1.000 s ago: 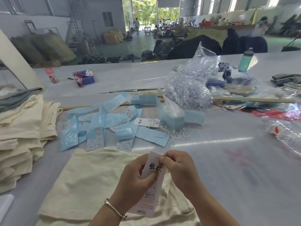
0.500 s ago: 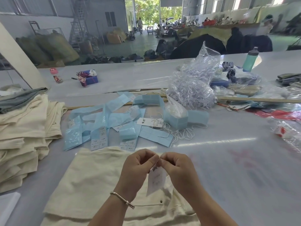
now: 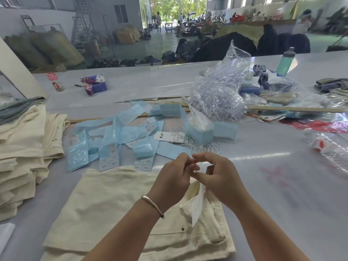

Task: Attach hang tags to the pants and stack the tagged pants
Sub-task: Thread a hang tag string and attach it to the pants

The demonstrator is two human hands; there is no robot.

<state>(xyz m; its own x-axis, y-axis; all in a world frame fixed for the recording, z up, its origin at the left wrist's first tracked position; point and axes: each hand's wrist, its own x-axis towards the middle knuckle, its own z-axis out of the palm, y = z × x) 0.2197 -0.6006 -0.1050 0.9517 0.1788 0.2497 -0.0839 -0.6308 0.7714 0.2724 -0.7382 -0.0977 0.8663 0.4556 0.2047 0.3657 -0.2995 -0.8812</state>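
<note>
Hands meet above cream pants (image 3: 105, 206) on the near counter (image 3: 282, 185): left hand (image 3: 174, 178) and right hand (image 3: 219, 178) both pinch the hang tag (image 3: 197, 206) string, tag dangling

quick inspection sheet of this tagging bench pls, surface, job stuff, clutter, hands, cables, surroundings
surface: pale grey table, faint red smear at right.
job's things: cream pants lie flat in front; white hang tag dangles over their waistband; stack of folded cream pants at left; spare tags with string further back.
clutter: blue sleeves, clear bag of fasteners, teal bottle, crushed bottle, wooden stick.
grippers: left hand and right hand meet fingertip to fingertip above the tag; what they pinch is too small to tell.
cables: nothing seen.
surroundings: open hall, sacks, dark garment piles, people far back.
</note>
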